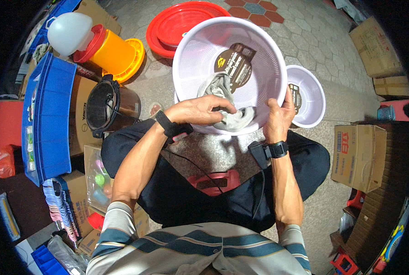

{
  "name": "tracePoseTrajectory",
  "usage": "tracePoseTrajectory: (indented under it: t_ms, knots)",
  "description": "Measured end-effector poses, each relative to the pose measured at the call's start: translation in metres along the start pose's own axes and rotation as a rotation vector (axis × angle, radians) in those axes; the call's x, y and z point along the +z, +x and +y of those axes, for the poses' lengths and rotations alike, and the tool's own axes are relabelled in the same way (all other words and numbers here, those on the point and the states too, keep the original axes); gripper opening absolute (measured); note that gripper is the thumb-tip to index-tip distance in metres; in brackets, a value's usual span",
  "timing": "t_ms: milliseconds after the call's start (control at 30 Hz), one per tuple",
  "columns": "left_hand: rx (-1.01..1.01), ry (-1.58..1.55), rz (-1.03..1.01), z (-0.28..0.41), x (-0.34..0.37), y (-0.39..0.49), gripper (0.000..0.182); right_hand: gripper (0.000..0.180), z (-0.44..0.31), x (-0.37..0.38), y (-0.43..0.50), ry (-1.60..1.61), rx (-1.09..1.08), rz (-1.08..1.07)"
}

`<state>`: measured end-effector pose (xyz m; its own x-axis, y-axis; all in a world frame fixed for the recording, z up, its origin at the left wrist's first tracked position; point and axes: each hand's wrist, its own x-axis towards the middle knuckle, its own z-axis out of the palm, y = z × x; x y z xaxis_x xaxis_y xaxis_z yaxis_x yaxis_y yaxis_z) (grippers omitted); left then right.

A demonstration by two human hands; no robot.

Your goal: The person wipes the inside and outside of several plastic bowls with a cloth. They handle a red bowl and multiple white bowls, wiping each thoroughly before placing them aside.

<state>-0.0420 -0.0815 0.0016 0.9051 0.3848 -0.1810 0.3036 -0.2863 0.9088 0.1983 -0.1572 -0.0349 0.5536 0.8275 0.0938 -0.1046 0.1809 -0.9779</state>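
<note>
Tilted above my knees is a large white perforated plastic basket (264, 65), with a dark printed label (238, 68) on its inside. My right hand (280, 115) grips its lower right rim, thumb inside. A grey-white cloth (237, 118) lies against the inner wall, and my left hand (204, 110) is on it, fingers curled over the cloth. How much of the cloth is under the fingers is partly hidden. A smaller white basket (311, 98) with a dark label stands on the floor to the right, partly behind my right hand.
Red plastic basins (156, 37) lie on the floor beyond the basket. At left are a yellow and red poultry feeder (118, 51), a dark bucket (132, 103) and a blue plastic bin (55, 117). Cardboard boxes (359, 154) stand at right. A cable runs across my lap.
</note>
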Motion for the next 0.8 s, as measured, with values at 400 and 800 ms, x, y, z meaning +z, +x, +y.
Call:
tracePoseTrajectory:
  t_ms: [400,800]
  knots:
    - [0.038,0.337,0.506,-0.018,0.01,0.008,0.033,0.065,0.001,-0.001,0.002,0.012,-0.002,-0.042]
    - [0.141,-0.265,0.743,0.031,-0.022,0.001,0.039,0.063,0.013,0.002,-0.001,-0.024,0.167,-0.035]
